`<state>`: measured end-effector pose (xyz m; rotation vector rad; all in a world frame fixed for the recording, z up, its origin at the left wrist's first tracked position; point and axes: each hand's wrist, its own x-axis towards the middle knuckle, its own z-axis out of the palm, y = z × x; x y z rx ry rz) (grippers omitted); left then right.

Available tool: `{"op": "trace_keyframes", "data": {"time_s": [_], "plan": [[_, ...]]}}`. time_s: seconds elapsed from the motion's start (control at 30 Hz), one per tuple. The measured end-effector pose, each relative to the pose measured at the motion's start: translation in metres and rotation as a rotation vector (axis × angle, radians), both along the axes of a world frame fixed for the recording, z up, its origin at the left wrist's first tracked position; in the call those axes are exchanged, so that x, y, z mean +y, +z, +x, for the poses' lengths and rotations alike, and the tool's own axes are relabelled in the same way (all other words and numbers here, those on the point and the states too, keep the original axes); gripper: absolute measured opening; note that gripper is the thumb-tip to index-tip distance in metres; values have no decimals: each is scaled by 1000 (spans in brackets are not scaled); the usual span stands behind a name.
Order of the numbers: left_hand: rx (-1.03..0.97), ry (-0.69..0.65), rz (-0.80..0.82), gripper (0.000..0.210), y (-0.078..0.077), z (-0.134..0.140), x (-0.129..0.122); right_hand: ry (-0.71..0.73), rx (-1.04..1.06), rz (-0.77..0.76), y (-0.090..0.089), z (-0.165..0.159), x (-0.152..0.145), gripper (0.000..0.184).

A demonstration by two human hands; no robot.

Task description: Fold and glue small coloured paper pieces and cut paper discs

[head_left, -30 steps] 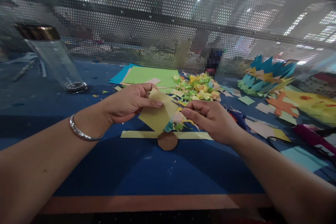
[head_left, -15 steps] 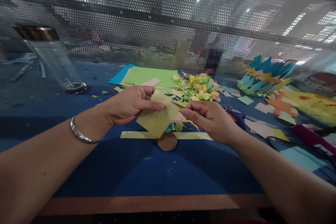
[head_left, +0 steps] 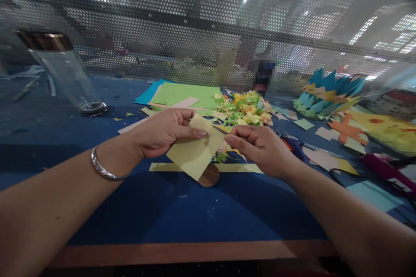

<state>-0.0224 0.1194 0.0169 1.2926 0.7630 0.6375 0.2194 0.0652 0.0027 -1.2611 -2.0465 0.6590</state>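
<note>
Yellow paper [head_left: 191,151], pinched between thumb and fingers of our left hand [head_left: 165,133]
With fingers curled closed, our right hand [head_left: 260,148] grips a slim pointed tool [head_left: 221,130] near the paper's edge.

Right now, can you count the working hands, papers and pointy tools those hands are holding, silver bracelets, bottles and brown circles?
Hands: 2 (left hand and right hand)
Held papers: 1 (yellow paper)
Held tools: 1 (thin pointed tool)
Bracelets: 1 (silver bracelet)
Bottles: 1 (clear bottle)
Circles: 1 (brown circle, partly hidden)
Total: 7
</note>
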Motion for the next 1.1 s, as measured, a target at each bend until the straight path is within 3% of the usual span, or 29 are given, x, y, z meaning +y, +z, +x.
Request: {"op": "trace_keyframes", "data": {"time_s": [0.2,0.7,1.1], "plan": [[-12,19,-9,30,-3,2,0,0,-11,-12,1,0,0,48],[15,30,-31,25,3,10,-10,11,-31,1,0,1,1,51],[-14,12,-107,16,-3,10,-8,18,-35,16,-1,3,1,50]]}}
